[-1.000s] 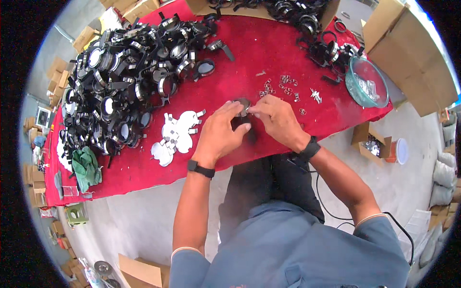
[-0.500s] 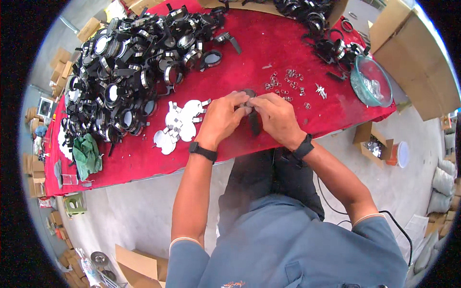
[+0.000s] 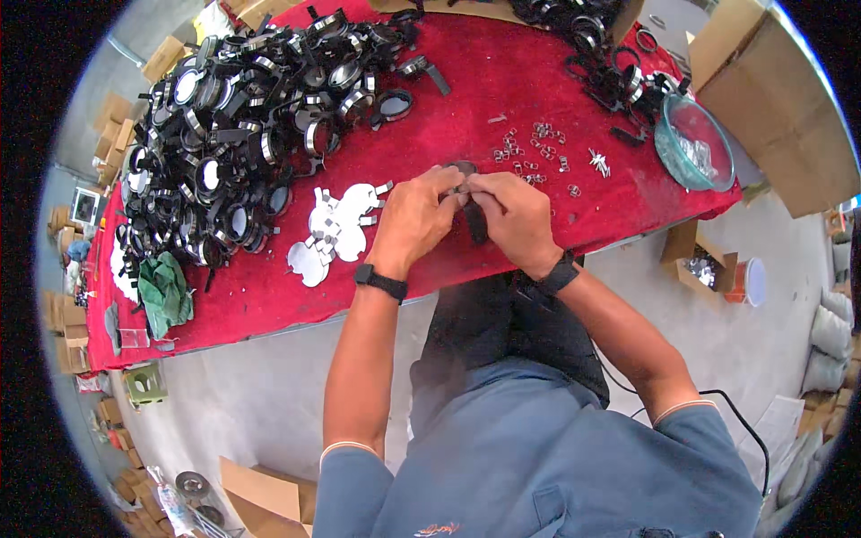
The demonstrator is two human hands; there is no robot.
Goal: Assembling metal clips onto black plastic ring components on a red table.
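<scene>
Both of my hands meet over the red cloth near the table's front edge, working on a wristwatch with a black strap (image 3: 476, 226). My left hand (image 3: 417, 213) pinches it from the left, and my right hand (image 3: 517, 211) grips it from the right, fingertips touching. One strap end hangs toward me, while a dark part shows beyond the fingers; the middle is hidden. Just past the right hand lie several small metal buckles (image 3: 543, 133) and a little heap of thin pale pins (image 3: 598, 162). White round tabbed pieces (image 3: 334, 235) sit left of my left hand.
A large heap of black-strapped watches (image 3: 238, 134) covers the table's left. At the right stand a clear greenish bowl (image 3: 665, 152) with plastic bags, more watches (image 3: 632, 90) and a tall cardboard box (image 3: 780, 108). A green cloth (image 3: 164, 294) lies at the front left corner.
The view has shifted slightly. My hands stay together on the watch, with only small finger movements; the right hand's fingers sit a little differently.
</scene>
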